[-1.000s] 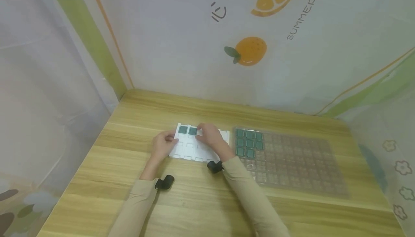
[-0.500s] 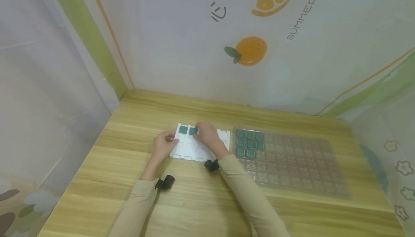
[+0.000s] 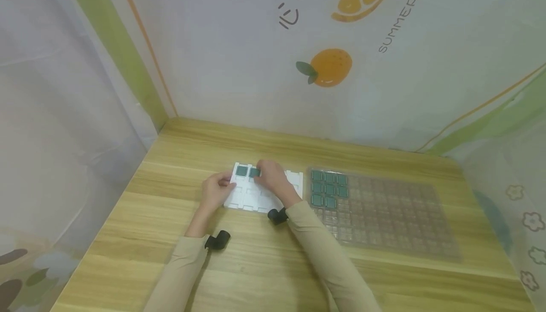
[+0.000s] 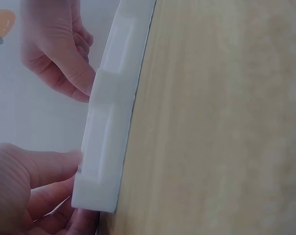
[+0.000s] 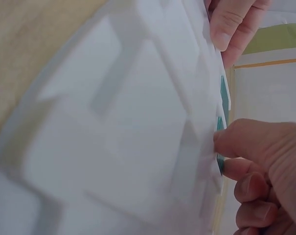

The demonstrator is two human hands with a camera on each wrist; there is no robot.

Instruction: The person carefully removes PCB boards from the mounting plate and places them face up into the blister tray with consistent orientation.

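A white compartmented tray [image 3: 237, 199] lies on the table. My left hand [image 3: 214, 190] grips its left edge, the thumb on the rim in the left wrist view. In the tray's back row, a green square chip [image 3: 241, 170] sits in the leftmost pocket. Beside it is a second green chip [image 3: 253, 172], which my right hand [image 3: 273, 177] pinches between thumb and index finger at its pocket. The right wrist view shows this pinched chip [image 5: 219, 164] edge-on, partly covered by the fingertips. The right hand hides part of the tray behind it.
To the right of the white tray lies a large clear plastic tray [image 3: 396, 217] with many pockets. Several green chips [image 3: 329, 189] fill its back left corner. A printed curtain [image 3: 239, 65] hangs behind the wooden table [image 3: 251, 274].
Over the last second my right hand has shifted slightly left and back at the second chip. My left hand has stayed on the tray's edge.
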